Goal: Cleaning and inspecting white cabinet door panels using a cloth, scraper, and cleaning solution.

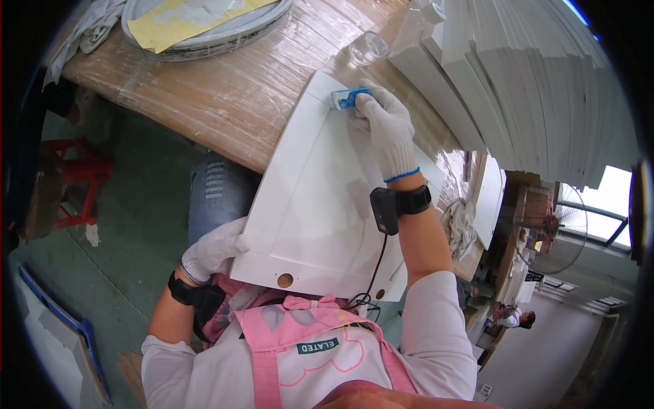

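Observation:
A large white panel (320,198) with a raised border lies tilted from the table's edge toward my lap. Near its lower edge is a round hole. My left hand (216,251), in a white knit glove, is closed on the panel's lower left edge, fingers on top. My right hand (388,126), gloved too, is by the far end of the panel. Pinched in its fingers is a small flat blue block (346,99) with white smears, touching the panel at the inner line of its border. Whether it is a scraper or a sanding block is unclear.
The film-covered wooden table (197,102) carries a round white-smeared tub (225,44) with a yellow sheet on top, and a clear plastic cup (368,48). Tall stacks of white boards (531,82) stand at right, near a crumpled cloth (462,228). A red stool (85,180) is at left.

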